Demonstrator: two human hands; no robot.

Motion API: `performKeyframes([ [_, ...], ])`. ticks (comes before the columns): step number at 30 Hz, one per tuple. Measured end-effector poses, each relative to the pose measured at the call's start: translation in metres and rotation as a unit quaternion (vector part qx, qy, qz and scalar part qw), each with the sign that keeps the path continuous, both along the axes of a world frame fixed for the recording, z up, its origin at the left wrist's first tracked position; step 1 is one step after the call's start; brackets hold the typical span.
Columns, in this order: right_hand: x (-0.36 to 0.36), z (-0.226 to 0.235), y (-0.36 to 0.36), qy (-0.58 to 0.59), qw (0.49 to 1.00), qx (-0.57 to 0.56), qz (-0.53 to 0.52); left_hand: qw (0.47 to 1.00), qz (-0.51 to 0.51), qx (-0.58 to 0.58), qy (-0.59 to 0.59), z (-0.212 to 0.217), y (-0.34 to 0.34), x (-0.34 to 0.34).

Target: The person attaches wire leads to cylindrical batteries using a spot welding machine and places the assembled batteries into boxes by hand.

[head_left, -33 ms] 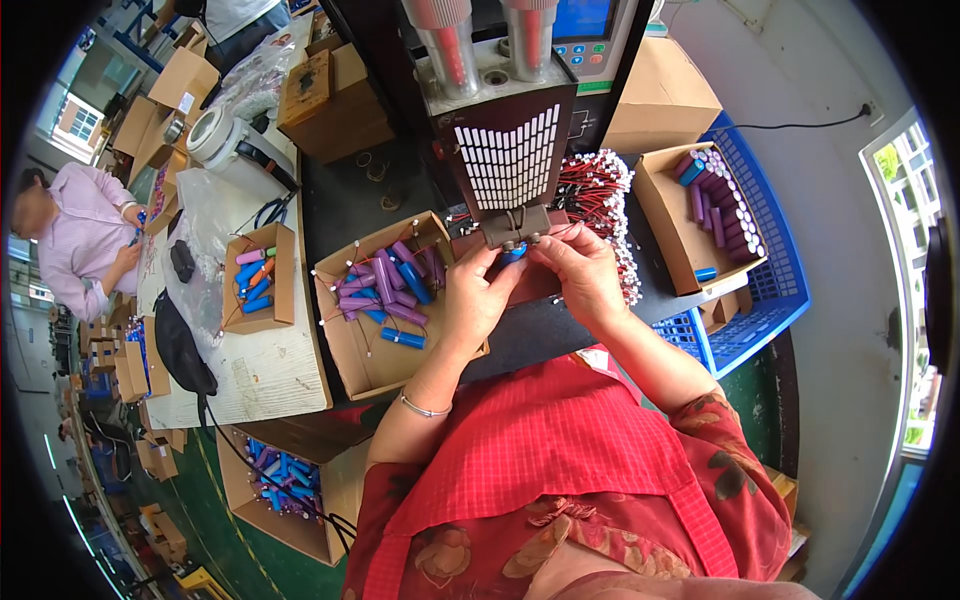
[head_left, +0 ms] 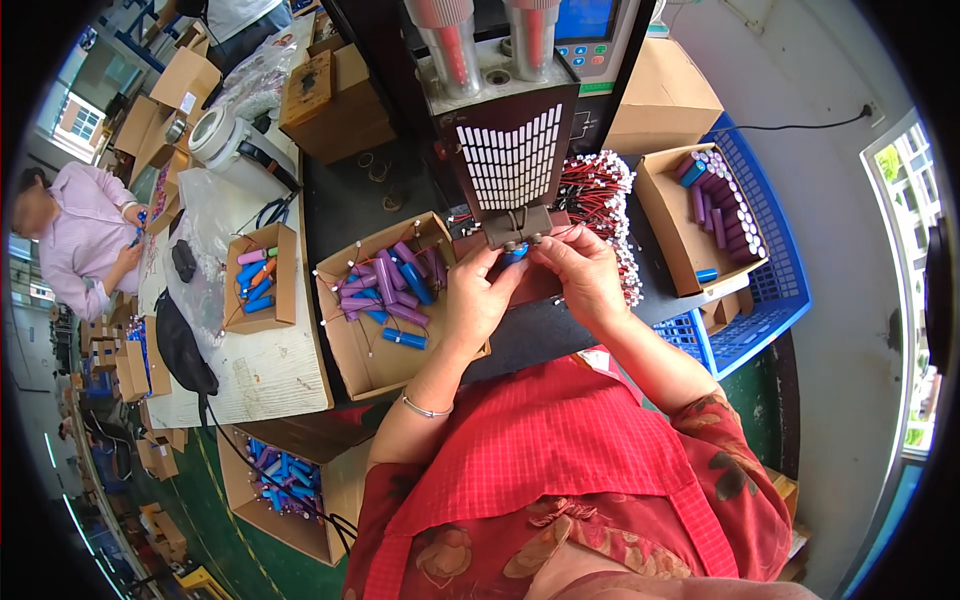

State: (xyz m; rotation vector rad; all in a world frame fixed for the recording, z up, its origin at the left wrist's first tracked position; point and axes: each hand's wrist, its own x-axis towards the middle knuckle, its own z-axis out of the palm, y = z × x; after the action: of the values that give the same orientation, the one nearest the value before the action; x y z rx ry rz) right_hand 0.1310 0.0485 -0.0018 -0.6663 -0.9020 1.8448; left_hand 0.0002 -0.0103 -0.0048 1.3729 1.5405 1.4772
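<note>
Under the head of a spot welder [head_left: 515,225], a blue cylindrical battery cell [head_left: 514,254] is pinched in the fingers of my left hand [head_left: 478,300]. My right hand [head_left: 585,272] is closed close beside it, fingertips near the cell's right end. A thin wire lead seems to run between those fingertips, though they mostly hide it. To the right behind my hands lies a heap of red and black wire leads with white connectors [head_left: 600,195]. Left of my left hand, a cardboard tray [head_left: 345,345] holds loose purple and blue cells, some with leads.
A smaller box of cells [head_left: 285,290] stands farther left on the pale table [head_left: 270,385]. At right, a box of purple cells [head_left: 665,215] rests by a blue plastic basket [head_left: 790,270]. A floor box [head_left: 345,480] holds more cells. A person in pink [head_left: 85,220] works at far left.
</note>
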Motion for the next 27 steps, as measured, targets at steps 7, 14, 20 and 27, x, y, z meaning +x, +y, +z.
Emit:
performKeyframes([
  [7,0.001,-0.004,0.003,0.004,1.000,-0.006,-0.004,1.000,0.002,-0.017,-0.009,-0.002,0.002,0.000],
  [14,0.008,0.002,0.005,0.041,0.998,-0.034,0.014,0.977,0.042,0.064,0.197,0.012,0.000,0.000],
  [20,0.046,0.008,0.017,-0.256,0.896,0.364,0.001,0.998,-0.018,-0.050,-0.046,0.017,-0.024,-0.006],
  [27,0.044,0.020,0.004,-0.277,0.784,0.554,-0.049,0.903,-0.158,-0.042,-0.396,0.015,-0.030,-0.011],
])
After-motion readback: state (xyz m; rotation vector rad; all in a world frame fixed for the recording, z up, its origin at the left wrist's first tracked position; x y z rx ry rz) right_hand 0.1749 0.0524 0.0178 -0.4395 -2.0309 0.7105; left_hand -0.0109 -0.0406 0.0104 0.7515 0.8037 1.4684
